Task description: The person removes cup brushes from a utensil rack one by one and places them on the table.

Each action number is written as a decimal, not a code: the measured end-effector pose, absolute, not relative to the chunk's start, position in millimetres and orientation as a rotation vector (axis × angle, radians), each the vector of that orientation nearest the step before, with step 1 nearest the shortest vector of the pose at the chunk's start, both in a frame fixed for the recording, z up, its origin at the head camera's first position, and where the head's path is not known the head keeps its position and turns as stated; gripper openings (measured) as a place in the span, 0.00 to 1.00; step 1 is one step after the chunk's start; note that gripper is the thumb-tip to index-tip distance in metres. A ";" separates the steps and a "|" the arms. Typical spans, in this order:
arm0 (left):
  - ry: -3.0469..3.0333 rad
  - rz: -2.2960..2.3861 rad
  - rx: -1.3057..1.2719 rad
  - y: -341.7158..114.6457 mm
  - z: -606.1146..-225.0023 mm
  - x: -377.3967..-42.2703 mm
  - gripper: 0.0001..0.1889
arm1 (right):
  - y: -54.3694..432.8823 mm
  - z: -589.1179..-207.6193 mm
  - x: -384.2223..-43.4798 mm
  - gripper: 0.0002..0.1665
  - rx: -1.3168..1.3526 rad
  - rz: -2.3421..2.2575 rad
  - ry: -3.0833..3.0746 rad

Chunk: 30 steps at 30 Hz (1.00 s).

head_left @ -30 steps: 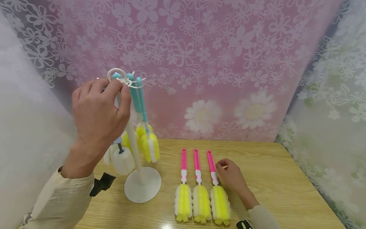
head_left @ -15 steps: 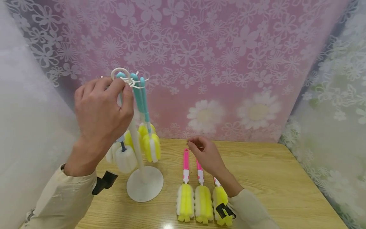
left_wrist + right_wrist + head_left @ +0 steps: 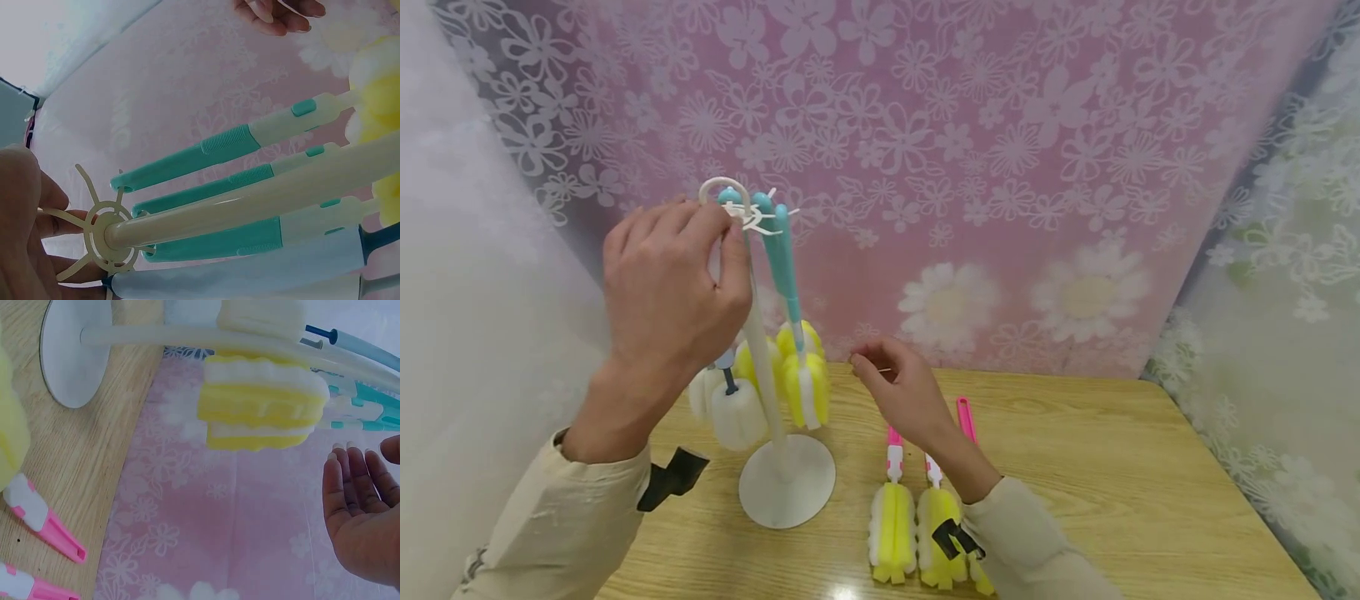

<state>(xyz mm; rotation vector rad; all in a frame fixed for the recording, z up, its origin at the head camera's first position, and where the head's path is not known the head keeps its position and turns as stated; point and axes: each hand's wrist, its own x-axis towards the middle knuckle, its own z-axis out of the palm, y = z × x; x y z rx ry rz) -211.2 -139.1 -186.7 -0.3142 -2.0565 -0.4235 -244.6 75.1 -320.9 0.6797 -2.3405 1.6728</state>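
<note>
My left hand (image 3: 677, 283) grips the hooked top (image 3: 94, 231) of a white stand (image 3: 767, 383) with a round base. From its hooks hang three teal-handled sponge brushes (image 3: 786, 258) with yellow-and-white heads, and a pale blue-handled brush (image 3: 250, 269). White sponge heads (image 3: 737, 417) hang at the stand's left. To the right of the stand, above the table's back edge, my right hand (image 3: 898, 392) has loosely curved fingers and holds nothing. In the right wrist view its fingertips are near the teal handles (image 3: 375, 403), apart from them.
Three pink-handled sponge brushes (image 3: 895, 525) lie side by side on the wooden table (image 3: 1075, 483), partly covered by my right forearm. A pink flowered curtain (image 3: 887, 125) hangs behind the table. Pale flowered cloth (image 3: 1285, 333) stands at the right.
My right hand has moved left and up from beside the rightmost pink-handled brush, across the handles, toward the stand. My left hand keeps its place on the stand's top.
</note>
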 end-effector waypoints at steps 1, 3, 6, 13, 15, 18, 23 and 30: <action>-2.060 -0.428 -0.314 -139.4 -186.6 -210.8 0.18 | 73.7 -320.3 -244.6 0.12 0.682 1.678 -2.335; -2.063 -0.434 -0.314 -139.9 -186.5 -209.9 0.19 | 70.6 -318.6 -244.2 0.12 0.685 1.695 -2.319; -2.058 -0.434 -0.314 -140.5 -186.6 -209.0 0.19 | 65.0 -316.2 -244.7 0.13 0.690 1.720 -2.300; -2.002 -0.414 -0.341 -137.9 -186.8 -210.5 0.18 | 45.3 -301.1 -241.5 0.19 0.766 1.801 -2.258; -1.970 -0.405 -0.356 -137.1 -187.2 -212.5 0.20 | 38.7 -295.3 -239.1 0.21 0.801 1.828 -2.227; -1.938 -0.389 -0.357 -136.8 -187.9 -215.0 0.24 | 28.0 -294.5 -241.7 0.23 0.849 1.843 -2.175; -1.924 -0.368 -0.309 -134.1 -188.8 -217.2 0.28 | 15.5 -304.0 -250.8 0.23 0.859 1.857 -2.133; -1.897 -0.369 -0.268 -129.5 -189.0 -219.4 0.25 | 12.1 -306.9 -251.3 0.21 0.752 1.811 -2.198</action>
